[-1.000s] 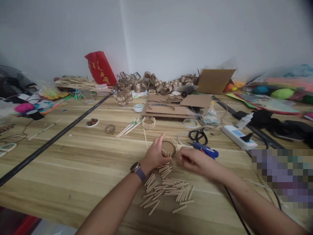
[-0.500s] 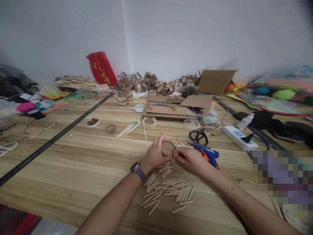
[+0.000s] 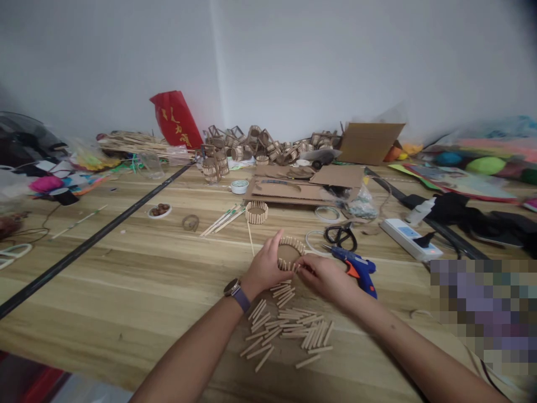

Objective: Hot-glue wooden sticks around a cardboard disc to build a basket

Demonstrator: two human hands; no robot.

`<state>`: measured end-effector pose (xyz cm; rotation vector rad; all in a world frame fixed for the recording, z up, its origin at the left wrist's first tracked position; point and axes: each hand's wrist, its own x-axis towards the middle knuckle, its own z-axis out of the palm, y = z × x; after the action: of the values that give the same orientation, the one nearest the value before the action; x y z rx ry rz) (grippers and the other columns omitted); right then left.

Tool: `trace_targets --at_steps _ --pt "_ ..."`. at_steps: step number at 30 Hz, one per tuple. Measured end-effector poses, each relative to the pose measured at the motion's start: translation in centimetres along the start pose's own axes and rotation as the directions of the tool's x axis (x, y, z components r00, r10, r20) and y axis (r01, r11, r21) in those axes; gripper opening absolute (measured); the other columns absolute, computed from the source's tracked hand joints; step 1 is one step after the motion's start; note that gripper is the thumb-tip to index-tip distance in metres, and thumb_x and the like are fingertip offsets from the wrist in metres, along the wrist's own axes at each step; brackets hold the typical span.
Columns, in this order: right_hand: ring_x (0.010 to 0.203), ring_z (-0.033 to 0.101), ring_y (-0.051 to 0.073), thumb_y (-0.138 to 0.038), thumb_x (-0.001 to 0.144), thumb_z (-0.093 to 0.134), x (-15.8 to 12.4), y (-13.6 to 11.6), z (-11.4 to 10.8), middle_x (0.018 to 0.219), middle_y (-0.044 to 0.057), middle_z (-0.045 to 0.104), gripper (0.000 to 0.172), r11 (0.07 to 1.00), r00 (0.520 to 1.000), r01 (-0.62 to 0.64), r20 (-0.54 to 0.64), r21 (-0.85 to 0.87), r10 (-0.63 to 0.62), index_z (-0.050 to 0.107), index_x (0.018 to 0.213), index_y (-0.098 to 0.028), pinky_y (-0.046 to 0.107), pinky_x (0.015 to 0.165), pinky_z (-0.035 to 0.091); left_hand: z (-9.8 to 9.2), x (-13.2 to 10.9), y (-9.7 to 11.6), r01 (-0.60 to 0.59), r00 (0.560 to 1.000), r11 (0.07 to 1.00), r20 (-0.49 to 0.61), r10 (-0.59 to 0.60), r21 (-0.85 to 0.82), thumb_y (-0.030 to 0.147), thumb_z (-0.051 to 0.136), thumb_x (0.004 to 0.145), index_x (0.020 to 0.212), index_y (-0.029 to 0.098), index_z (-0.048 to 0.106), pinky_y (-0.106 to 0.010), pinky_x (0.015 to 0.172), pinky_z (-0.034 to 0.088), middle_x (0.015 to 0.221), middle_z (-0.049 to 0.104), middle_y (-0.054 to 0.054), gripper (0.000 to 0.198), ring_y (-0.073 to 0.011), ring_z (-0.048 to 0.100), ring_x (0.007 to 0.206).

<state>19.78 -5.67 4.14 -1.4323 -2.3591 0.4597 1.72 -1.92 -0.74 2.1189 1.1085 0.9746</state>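
My left hand (image 3: 267, 264) wraps round the left side of a round cardboard ring (image 3: 292, 243) lined with short upright wooden sticks. At the ring's front right edge, my right hand (image 3: 319, 273) has its fingertips pinched on a small wooden stick (image 3: 297, 267), mostly covered by the fingers. Just below both hands lies a loose pile of short wooden sticks (image 3: 289, 324). Beyond them stands a similar stick-lined ring (image 3: 257, 212). To the right of my right hand, a blue glue gun (image 3: 356, 263) rests on its side by black-handled scissors (image 3: 342, 235).
A white power strip (image 3: 409, 238) and a glue bottle (image 3: 422, 211) are at the right. Cardboard sheets (image 3: 289, 192) lie behind the rings. Farther back is a heap of small stick-lined pieces (image 3: 268, 145). A dish of brown beads (image 3: 159, 210) sits at left.
My right hand has shifted slightly left and closer against the ring's front edge with the stick. My left hand keeps its hold on the ring.
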Motion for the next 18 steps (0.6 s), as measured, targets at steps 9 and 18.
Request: trace_targets --at_steps 9,18 --pt "0.077 0.063 0.02 -0.019 0.086 0.042 -0.1 0.2 0.8 0.085 0.009 0.07 0.022 0.997 0.999 -0.035 -0.034 0.065 0.037 0.064 0.085 -0.017 0.029 0.069 0.046 0.1 0.0 0.0 -0.04 0.999 0.999 -0.002 0.04 0.021 0.028 0.076 0.065 0.147 0.019 0.014 -0.044 0.111 0.034 0.146 0.035 -0.015 0.103 -0.0286 0.035 0.135" --pt "0.072 0.062 0.02 -0.021 0.085 0.043 -0.2 0.3 1.2 0.079 0.007 0.069 0.02 0.993 0.995 -0.05 -0.08 0.108 0.059 0.062 0.08 -0.018 0.028 0.066 0.045 0.2 0.0 -0.1 -0.045 0.999 0.998 -0.006 0.045 0.05 0.024 0.075 0.065 0.147 0.018 0.014 -0.043 0.11 0.035 0.144 0.037 -0.015 0.103 -0.0284 0.036 0.134"
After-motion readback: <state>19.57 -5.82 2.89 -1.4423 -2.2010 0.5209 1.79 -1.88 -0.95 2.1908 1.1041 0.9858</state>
